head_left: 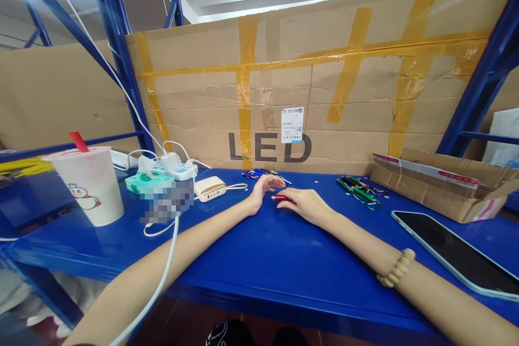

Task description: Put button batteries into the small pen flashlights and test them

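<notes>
My right hand (305,204) is closed around a short, shiny red pen-like item (281,198) with a metallic tip, which points left just above the blue table. Beside it, my left hand (263,190) has its fingers loosely stretched and apart, with nothing visible in them. Behind the left hand lies a small pile of slim blue and purple pen-like items (254,173), partly hidden by the fingers. A second pile of slim green and dark pen-like items (360,191) rests on the table to the right of my right hand.
An open cardboard box (430,184) and a phone (454,251) are at the right. On the left stand a drink cup (95,186), a power strip (172,169) and a cream power bank (210,188). A white cable (172,254) crosses my left forearm. Cardboard (194,102) backs the table.
</notes>
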`<state>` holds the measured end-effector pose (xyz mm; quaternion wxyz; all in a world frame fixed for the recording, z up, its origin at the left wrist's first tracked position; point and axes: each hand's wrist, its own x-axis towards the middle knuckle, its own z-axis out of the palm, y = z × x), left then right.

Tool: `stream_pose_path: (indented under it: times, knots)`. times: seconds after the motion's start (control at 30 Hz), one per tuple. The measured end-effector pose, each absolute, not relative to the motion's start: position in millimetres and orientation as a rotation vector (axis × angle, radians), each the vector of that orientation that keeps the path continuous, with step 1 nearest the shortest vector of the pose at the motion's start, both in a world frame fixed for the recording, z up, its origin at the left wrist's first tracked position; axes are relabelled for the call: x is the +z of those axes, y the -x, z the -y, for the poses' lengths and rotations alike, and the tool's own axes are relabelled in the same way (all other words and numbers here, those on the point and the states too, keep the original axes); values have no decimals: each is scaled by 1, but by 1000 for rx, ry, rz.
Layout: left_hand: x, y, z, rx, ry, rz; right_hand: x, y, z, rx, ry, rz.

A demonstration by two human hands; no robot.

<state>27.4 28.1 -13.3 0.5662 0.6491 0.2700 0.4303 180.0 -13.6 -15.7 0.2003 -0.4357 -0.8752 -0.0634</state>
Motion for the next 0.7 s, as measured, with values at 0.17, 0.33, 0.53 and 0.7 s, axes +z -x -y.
stream_pose_path:
  times: [0.17,0.33,0.53,0.7]
  knots:
    - [-13,-28,-28,1031,-1514,-656,-16,-179,15,-165,1225,2443]
    - [-14,-28,-28,1037,-1516,-649,-15,-179,16,-155,1241,2440]
    - [-16,-28,-30,1035,-1515,-620,-16,-179,14,-153,1243,2435]
    - [-21,-27,-36,1027,-1553,-580,-17,-179,12,-139,1246,2427]
